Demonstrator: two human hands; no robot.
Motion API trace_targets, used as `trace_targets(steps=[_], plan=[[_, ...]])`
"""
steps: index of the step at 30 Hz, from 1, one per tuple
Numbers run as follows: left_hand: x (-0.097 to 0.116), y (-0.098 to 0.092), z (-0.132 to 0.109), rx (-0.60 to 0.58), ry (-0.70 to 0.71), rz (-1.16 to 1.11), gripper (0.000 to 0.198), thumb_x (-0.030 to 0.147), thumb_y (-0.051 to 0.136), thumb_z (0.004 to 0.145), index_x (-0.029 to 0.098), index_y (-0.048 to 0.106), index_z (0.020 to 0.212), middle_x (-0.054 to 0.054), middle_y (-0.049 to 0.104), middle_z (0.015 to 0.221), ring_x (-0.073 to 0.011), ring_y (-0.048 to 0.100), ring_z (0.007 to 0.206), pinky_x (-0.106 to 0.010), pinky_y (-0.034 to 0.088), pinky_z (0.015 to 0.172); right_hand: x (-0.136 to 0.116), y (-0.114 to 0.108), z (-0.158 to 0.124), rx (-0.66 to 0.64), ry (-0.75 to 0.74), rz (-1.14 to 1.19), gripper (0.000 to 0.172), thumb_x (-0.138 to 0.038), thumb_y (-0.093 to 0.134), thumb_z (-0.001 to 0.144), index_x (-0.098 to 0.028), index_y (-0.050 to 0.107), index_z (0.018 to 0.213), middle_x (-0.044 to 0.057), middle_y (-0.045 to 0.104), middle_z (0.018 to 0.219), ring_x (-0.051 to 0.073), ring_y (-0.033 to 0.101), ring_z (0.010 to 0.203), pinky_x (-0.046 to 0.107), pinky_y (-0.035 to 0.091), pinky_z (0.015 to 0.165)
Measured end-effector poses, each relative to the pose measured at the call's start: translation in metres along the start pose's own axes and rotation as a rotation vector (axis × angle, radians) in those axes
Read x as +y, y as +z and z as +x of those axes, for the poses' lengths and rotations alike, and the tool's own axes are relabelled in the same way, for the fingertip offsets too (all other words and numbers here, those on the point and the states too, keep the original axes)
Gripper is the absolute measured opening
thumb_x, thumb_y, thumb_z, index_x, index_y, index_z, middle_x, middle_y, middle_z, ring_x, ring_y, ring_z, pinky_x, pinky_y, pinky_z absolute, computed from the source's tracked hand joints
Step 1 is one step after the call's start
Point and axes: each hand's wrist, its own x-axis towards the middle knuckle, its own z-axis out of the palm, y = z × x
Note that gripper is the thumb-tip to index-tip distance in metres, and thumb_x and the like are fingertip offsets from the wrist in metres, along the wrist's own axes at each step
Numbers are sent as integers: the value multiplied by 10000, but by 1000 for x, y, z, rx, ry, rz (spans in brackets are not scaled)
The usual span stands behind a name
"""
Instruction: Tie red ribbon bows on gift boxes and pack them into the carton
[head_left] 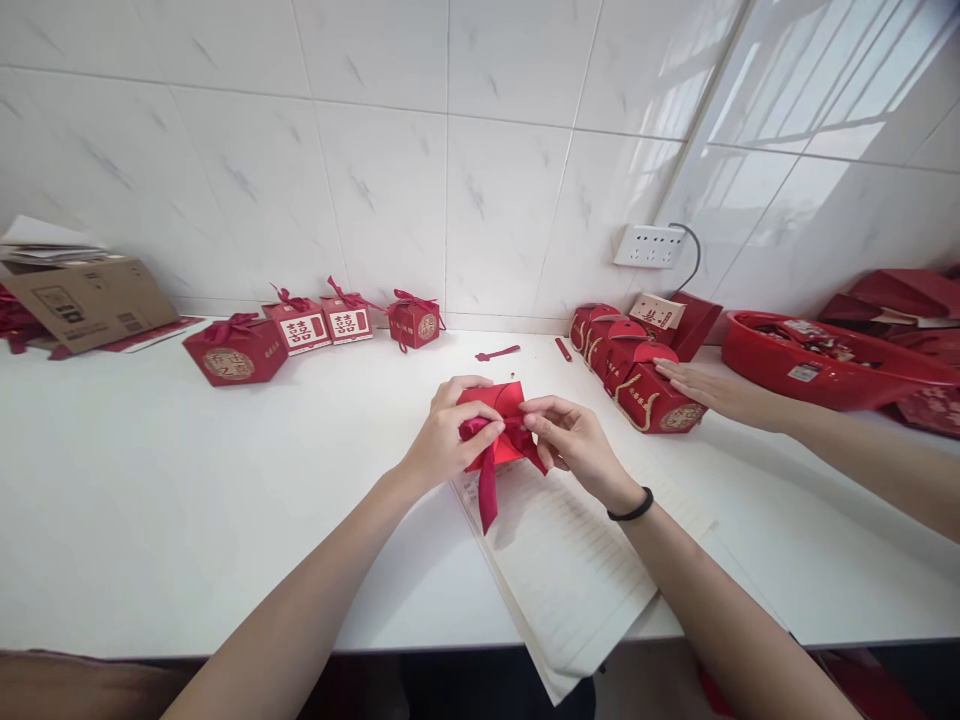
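A small bright red gift box [508, 396] sits in front of me, at the far end of some papers. Dark red ribbon lies across its top, and one ribbon tail [487, 498] hangs down toward me. My left hand [448, 437] is at the box's left side, its thumb and fingers closed on the ribbon. From the right, my right hand [576, 445], with a black band on its wrist, pinches the ribbon near the middle of the box. Fingers partly hide the bow.
Another person's hand [712, 393] rests on a row of red boxes [619, 365] with gold cords. Finished-looking ribboned boxes [232, 355] stand along the wall at left. A red basin [847, 375] is at right, cardboard [94, 300] at left. Papers [570, 570] overhang the table edge.
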Motion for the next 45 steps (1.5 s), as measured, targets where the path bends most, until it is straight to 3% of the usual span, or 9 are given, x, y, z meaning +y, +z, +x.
trace_targets(steps=[3,10,16,20,24,27,35,45], plan=[[-1,1,0,7,31,3,54,219,628,765,201,641,814,-59,509,1147,-224,468,1130,-433,388,1006,2,-2,1,6,-2,34,434,-478,733,668,-151,575,905,-52,495,395,83,404,307,160,148,302],[-1,0,0,21,7,-11,30,175,612,761,195,630,775,-56,511,1150,-217,474,1129,-418,403,994,2,-5,2,90,-33,-89,412,-557,614,759,-147,573,786,-59,428,362,48,288,297,165,161,318],[-2,1,0,32,2,-4,46,169,607,764,195,642,779,-56,512,1158,-210,480,1127,-410,406,993,-4,-5,-1,-26,-11,-151,382,-509,685,703,-151,570,764,-72,404,422,52,328,351,173,181,339],[-2,1,0,27,-5,5,67,157,606,759,203,646,784,-52,517,1157,-212,486,1122,-416,414,988,-5,-3,-2,-37,-25,-119,324,-450,671,737,-150,566,801,-74,426,434,48,341,346,172,185,337],[-1,1,0,33,9,4,68,153,604,759,201,644,785,-54,518,1146,-210,488,1118,-417,415,989,-3,-2,-2,-49,-33,-36,319,-403,699,716,-164,547,862,-15,576,717,24,398,338,172,204,319],[0,1,0,34,12,3,65,154,602,762,199,643,786,-57,519,1140,-212,492,1111,-422,419,984,-1,-2,-2,-80,-15,22,370,-379,732,686,-181,541,934,9,591,868,16,417,342,176,231,318],[0,1,1,39,18,4,56,160,600,761,195,641,776,-57,527,1131,-215,500,1099,-422,430,976,-1,-1,-3,-35,-9,44,338,-398,741,699,-170,553,864,-22,550,714,22,396,369,167,203,332],[2,0,1,25,6,0,58,159,601,755,201,639,766,-53,523,1136,-220,488,1111,-427,425,979,2,-2,-3,-71,-61,64,300,-377,732,717,-175,565,862,-27,530,730,20,388,368,168,229,326]])
